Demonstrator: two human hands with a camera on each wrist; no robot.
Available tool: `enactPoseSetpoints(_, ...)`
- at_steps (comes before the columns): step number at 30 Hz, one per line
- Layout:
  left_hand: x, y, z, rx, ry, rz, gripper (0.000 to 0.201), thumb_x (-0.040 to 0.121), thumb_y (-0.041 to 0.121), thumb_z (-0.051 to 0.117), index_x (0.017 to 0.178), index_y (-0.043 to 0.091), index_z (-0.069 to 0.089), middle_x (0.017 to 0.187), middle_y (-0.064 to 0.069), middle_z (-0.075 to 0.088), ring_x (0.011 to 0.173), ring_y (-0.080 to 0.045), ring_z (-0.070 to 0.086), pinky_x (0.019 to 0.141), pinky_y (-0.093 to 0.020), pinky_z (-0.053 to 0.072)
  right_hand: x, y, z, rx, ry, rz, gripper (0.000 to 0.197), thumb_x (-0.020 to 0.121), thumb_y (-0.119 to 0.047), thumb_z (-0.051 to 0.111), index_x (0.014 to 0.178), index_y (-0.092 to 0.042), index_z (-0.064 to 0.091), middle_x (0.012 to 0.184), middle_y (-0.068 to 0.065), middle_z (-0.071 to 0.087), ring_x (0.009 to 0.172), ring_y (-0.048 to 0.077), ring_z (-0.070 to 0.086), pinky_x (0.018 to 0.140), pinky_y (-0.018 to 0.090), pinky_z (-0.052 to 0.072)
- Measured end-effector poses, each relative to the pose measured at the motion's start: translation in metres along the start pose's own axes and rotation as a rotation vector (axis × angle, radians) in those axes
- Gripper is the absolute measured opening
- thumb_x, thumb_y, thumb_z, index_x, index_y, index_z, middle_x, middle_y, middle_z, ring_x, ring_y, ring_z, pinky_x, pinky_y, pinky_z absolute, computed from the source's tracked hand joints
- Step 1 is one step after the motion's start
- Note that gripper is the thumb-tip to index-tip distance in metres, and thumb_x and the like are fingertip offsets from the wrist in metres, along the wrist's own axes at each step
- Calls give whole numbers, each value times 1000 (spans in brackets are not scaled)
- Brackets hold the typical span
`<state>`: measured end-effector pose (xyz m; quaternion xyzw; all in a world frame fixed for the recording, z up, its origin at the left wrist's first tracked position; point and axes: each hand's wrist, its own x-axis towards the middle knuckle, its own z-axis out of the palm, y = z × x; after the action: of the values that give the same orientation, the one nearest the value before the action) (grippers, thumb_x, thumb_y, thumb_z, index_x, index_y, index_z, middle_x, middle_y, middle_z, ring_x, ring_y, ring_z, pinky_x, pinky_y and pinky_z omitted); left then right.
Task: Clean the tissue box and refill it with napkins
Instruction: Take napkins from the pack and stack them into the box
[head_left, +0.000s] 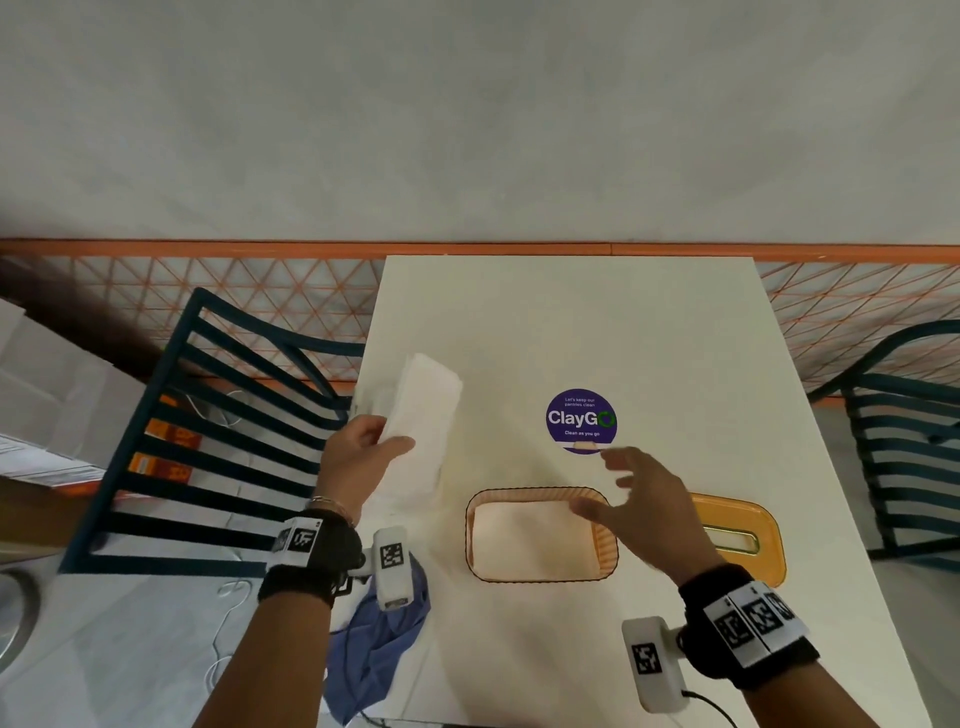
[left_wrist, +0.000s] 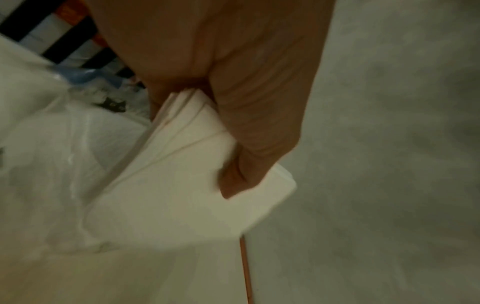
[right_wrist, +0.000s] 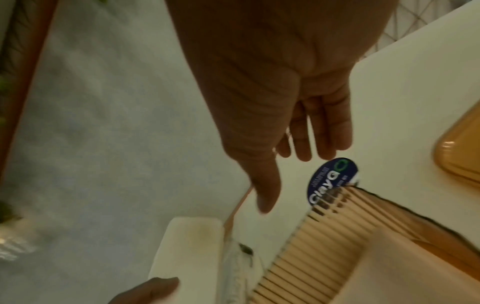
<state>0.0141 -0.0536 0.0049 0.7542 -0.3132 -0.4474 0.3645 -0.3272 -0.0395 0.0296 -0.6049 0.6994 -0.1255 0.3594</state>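
Observation:
My left hand (head_left: 371, 449) grips a white stack of napkins (head_left: 423, 410) above the table's left edge, thumb over its near end (left_wrist: 233, 181). The same napkin stack (right_wrist: 189, 251) shows in the right wrist view. The orange ribbed tissue box (head_left: 605, 551) stands open on the table, with a layer of napkins inside. Its amber lid (head_left: 748, 530), with a slot, lies flat to the right. My right hand (head_left: 628, 493) hovers open over the box's far right corner, fingers (right_wrist: 324, 131) spread and holding nothing.
A round purple ClayGo sticker (head_left: 581, 418) marks the white table (head_left: 571, 322). A blue cloth (head_left: 379, 649) hangs over the near left edge. Dark slatted chairs stand left (head_left: 218, 441) and right (head_left: 909, 436). An orange rail runs behind.

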Motion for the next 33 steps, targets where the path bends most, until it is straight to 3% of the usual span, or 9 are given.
enactPoseSetpoints(3, -33, 21, -5, 30, -199, 113, 28, 76, 17, 88, 99, 26, 75, 98, 3, 80, 91, -21, 77, 82, -43, 62, -5, -30, -12, 92, -95, -182, 116, 54, -60, 93, 150, -33, 34, 139, -20, 46, 123, 6, 49, 102, 26, 44)
enactPoseSetpoints(6, -61, 41, -2, 66, -373, 163, 27, 72, 16, 91, 94, 25, 79, 96, 0, 79, 88, -21, 76, 77, -37, 62, -7, -53, -20, 247, -225, -215, 132, 48, -60, 96, 155, -38, 22, 144, -26, 42, 129, -3, 43, 104, 21, 39)
enactPoseSetpoints(8, -74, 49, 6, 84, -472, 180, 27, 70, 14, 92, 91, 24, 80, 95, 0, 79, 87, -18, 75, 73, -33, 61, -8, -61, -27, 392, -379, -157, 121, 54, -46, 99, 153, -38, 29, 140, -19, 54, 125, -1, 53, 101, 23, 48)
enactPoseSetpoints(12, -87, 56, 22, -16, -546, 165, 41, 61, 19, 96, 98, 22, 80, 104, -4, 78, 95, -21, 75, 81, -41, 62, -21, -58, -38, 583, -652, -187, 54, 82, -12, 84, 132, -23, 65, 122, -2, 74, 114, 16, 70, 96, 33, 57)
enactPoseSetpoints(16, -90, 47, 44, -336, -492, 30, 60, 59, 17, 92, 116, 21, 75, 113, -15, 76, 105, -34, 73, 86, -48, 61, -27, -36, -35, 730, -530, -84, 40, 87, -15, 79, 126, -17, 69, 119, 5, 76, 113, 24, 71, 97, 41, 57)
enactPoseSetpoints(19, -105, 38, 64, -459, -524, -58, 61, 66, 12, 88, 124, 12, 69, 118, -17, 75, 110, -36, 71, 86, -46, 59, -29, -26, -32, 791, -419, -34, 36, 85, -14, 81, 120, -15, 73, 112, 6, 78, 101, 22, 73, 76, 28, 57)
enactPoseSetpoints(20, -110, 36, 70, -436, -522, -53, 56, 69, 7, 87, 122, 10, 70, 117, -18, 75, 109, -37, 72, 87, -46, 58, -29, -23, -31, 803, -407, -27, 37, 83, -13, 83, 119, -15, 73, 111, 7, 78, 100, 22, 74, 76, 28, 58)
enactPoseSetpoints(24, -119, 36, 84, -406, -470, -43, 45, 71, -3, 84, 114, 7, 73, 109, -19, 77, 102, -39, 74, 86, -50, 59, -33, -16, -33, 847, -426, -22, 50, 75, -13, 87, 123, -17, 72, 119, 10, 75, 113, 29, 70, 98, 48, 56)
enactPoseSetpoints(33, -129, 29, 100, -369, -409, -56, 58, 57, 14, 96, 111, 13, 76, 108, -13, 78, 103, -36, 74, 93, -59, 58, -36, -8, -38, 906, -401, 33, 46, 77, -7, 85, 121, -12, 72, 118, 13, 75, 112, 33, 71, 100, 55, 54)
